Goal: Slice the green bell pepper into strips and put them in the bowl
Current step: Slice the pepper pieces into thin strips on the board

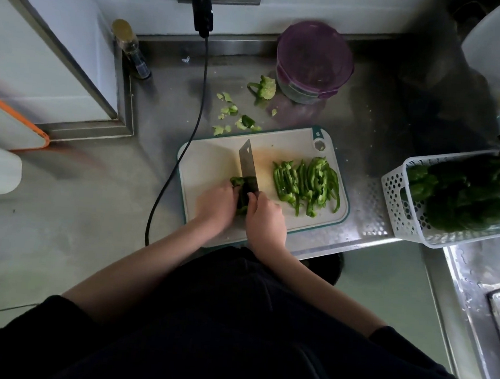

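On the white cutting board (212,162) my left hand (216,203) holds down a piece of green bell pepper (240,188), fingers curled on it. My right hand (264,217) grips the handle of a cleaver (248,168), whose blade stands on the pepper piece right beside my left fingers. A pile of cut green strips (306,183) lies on the right half of the board. A purple-lidded container (312,62) stands at the back of the counter.
Pepper core (264,87) and scraps (229,117) lie behind the board. A white basket (397,201) with whole green peppers (463,197) sits at the right. A black cable (186,142) runs down left of the board. A sink (480,285) lies at the lower right.
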`<state>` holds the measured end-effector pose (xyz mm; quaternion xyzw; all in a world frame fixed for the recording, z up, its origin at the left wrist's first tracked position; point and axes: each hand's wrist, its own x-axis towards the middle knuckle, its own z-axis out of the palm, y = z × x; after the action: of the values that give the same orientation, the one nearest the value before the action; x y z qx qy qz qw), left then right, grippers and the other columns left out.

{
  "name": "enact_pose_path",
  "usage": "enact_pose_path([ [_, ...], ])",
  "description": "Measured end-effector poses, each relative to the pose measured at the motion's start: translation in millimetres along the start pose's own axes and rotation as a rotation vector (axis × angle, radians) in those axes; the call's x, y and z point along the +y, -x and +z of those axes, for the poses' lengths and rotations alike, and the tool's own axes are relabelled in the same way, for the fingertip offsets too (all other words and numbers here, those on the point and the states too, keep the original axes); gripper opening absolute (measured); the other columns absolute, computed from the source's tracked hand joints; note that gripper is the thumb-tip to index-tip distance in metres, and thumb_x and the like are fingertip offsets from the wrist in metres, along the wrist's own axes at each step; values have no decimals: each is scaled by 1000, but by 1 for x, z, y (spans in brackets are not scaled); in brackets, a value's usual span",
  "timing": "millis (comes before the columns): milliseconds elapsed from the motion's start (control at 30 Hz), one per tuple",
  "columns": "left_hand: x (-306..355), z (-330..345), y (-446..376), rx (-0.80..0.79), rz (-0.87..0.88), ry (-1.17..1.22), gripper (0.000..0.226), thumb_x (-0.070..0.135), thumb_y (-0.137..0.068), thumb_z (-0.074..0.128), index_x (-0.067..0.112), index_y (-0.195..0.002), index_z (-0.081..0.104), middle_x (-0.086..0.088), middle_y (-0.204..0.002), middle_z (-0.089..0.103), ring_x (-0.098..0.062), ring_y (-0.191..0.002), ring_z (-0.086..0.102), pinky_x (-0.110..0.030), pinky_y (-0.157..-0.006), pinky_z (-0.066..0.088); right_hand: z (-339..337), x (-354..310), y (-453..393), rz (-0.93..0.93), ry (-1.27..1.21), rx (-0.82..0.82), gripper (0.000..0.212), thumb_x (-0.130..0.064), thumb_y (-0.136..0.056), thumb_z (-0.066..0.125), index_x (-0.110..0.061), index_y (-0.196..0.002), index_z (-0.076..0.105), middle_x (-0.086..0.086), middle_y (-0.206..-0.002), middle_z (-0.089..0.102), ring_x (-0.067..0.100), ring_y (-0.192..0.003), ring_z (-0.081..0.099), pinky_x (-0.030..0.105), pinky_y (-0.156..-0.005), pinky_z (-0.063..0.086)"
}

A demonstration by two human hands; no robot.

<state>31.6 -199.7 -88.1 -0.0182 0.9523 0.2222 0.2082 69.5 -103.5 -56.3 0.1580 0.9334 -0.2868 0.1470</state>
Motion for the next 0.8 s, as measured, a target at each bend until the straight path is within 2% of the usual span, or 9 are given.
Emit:
enact_pose_path([
  [167, -3, 4, 4, 73, 67, -26, 32, 28, -103, 31, 4, -107, 52, -14, -90, 66, -30, -74, 62, -32, -56, 34, -1, 0, -1, 10, -10, -2, 39, -33, -102, 32, -4, -95, 57, 16, -87, 62, 33, -77, 59, 32, -59, 38],
  [467, -3, 5, 5, 82, 65, 2, 33, 28, -102, 33, 1, -105, 51, -19, -93, 66, -36, -81, 62, -33, -58, 33, -2, -3, 1, -12, 24, 0, 40, -32, -103, 31, -3, -96, 56, 15, -87, 62, 33, -76, 60, 31, -58, 37],
  [800, -4, 2, -4, 1, -29, 55, 36, 25, -103, 29, 0, -108, 53, -19, -100, 65, -35, -87, 62, -34, -63, 39, -1, 1, 5, -29, 74, -4, 39, -32, -103, 32, -4, -94, 57, 14, -84, 62, 28, -71, 57, 30, -57, 35],
])
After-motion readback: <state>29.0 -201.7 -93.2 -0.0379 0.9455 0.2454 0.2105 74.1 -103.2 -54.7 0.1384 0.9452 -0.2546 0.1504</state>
